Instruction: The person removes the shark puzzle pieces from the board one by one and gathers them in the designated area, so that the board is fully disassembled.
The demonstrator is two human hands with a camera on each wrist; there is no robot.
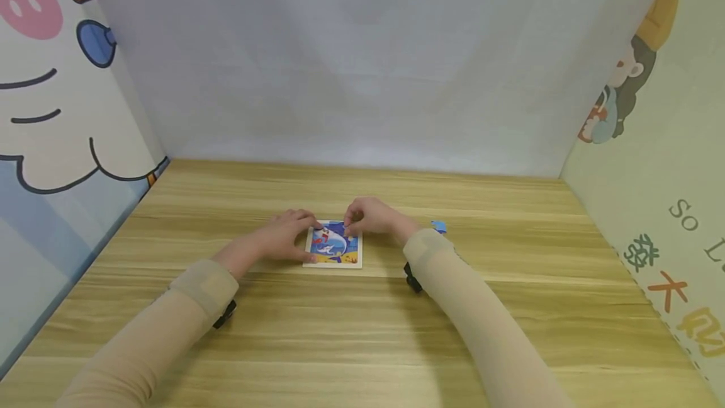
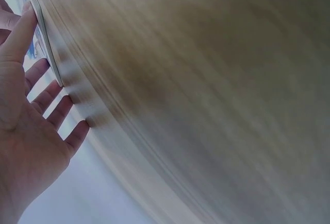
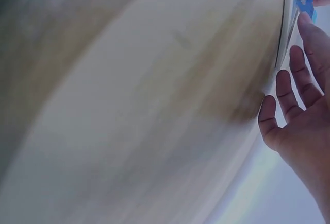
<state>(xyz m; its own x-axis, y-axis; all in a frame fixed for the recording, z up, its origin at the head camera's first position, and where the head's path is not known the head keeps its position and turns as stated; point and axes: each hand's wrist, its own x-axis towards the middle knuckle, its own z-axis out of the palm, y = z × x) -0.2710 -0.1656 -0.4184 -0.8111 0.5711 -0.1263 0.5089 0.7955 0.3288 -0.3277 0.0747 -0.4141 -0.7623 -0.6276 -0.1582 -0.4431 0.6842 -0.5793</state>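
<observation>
A square jigsaw puzzle (image 1: pixel 334 262) in a pale frame lies on the table, its picture showing a blue and white sea animal over yellow sand. My left hand (image 1: pixel 283 236) rests at its left side, thumb on the lower left corner and a finger near the upper left. In the left wrist view the left hand's fingers (image 2: pixel 59 112) are spread and fairly straight. My right hand (image 1: pixel 374 216) is over the upper right part, thumb and forefinger pinching a blue puzzle piece (image 3: pixel 306 9), mostly hidden in the head view. The other right fingers hang loosely bent.
A loose blue puzzle piece (image 1: pixel 438 226) lies on the wood-grain table (image 1: pixel 340 332), right of the puzzle and beyond the right forearm. A pale cloth (image 1: pixel 362 80) hangs behind the table. Printed panels stand at the left (image 1: pixel 51 80) and right (image 1: pixel 651 206).
</observation>
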